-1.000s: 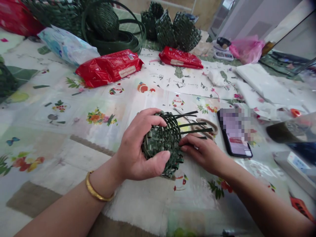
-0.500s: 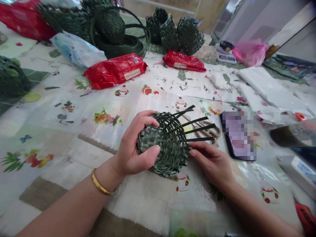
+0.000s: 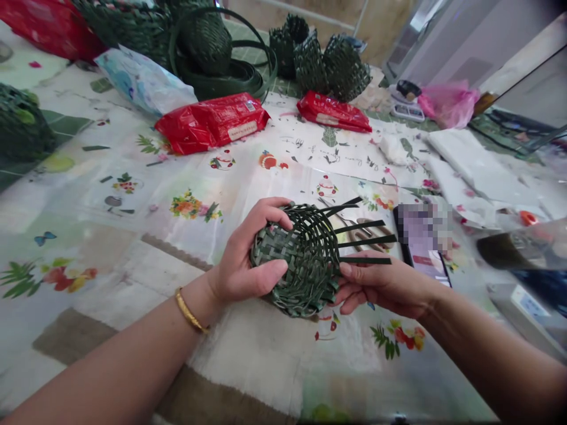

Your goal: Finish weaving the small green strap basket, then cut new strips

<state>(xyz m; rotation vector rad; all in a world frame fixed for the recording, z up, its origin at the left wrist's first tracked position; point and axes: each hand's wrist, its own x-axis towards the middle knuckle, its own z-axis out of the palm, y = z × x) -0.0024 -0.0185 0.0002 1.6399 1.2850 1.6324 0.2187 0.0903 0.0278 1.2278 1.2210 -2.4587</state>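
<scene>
A small dark green woven basket lies tilted on its side above the table, with its base toward my left hand. My left hand is closed around that base, thumb on the near side and fingers over the top. Several loose green strips stick out to the right from the basket's rim. My right hand is at the rim, thumb and forefinger closed at the root of the lowest strip; its other fingers are bent beneath. Scissors lie behind the strips, partly hidden.
A phone lies right of the scissors. Red packets and a coil of green strip are farther back, near several woven baskets. White paper and a pink bag are at the right.
My right hand has shifted up the rim to the lowest strip, and its lower fingers have spread downward. The basket and my left hand appear slightly farther right.
</scene>
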